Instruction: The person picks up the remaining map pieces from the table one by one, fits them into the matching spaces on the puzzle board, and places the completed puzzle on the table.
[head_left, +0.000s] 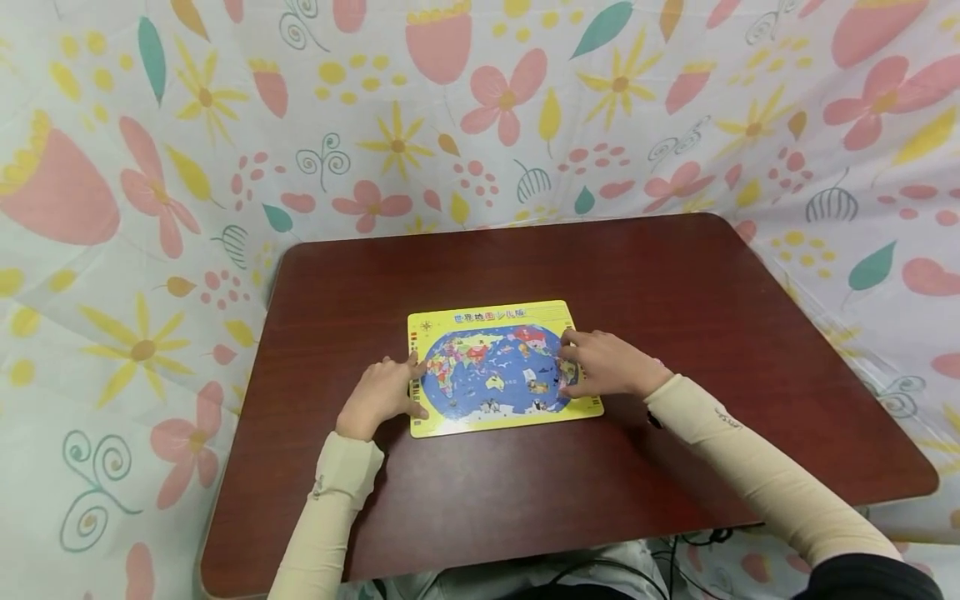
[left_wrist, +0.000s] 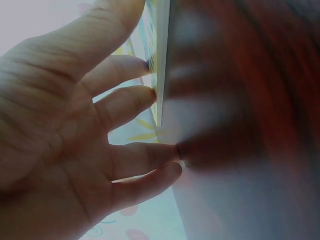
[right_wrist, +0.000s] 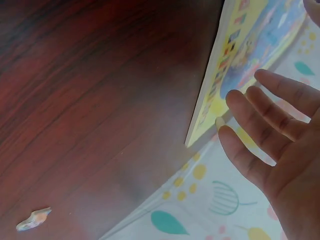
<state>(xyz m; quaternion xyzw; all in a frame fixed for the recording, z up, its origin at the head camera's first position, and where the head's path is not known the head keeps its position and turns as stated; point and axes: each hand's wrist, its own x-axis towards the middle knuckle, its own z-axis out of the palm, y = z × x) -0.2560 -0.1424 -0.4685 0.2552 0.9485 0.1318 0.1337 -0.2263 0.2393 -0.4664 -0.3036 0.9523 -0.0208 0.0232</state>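
The yellow map board (head_left: 491, 367) lies flat on the brown table (head_left: 660, 275). At its left edge the left hand (head_left: 381, 393) has loose, spread fingers. The right hand (head_left: 613, 364) is over its right end, fingers loose and apart. Flowery cloth (head_left: 435, 117) hangs behind the table.

The tabletop (head_left: 495, 492) looks like smooth, faintly glossy grained wood, the map board (head_left: 506, 362) smooth and shiny, the sleeves (head_left: 337, 483) matt cloth.
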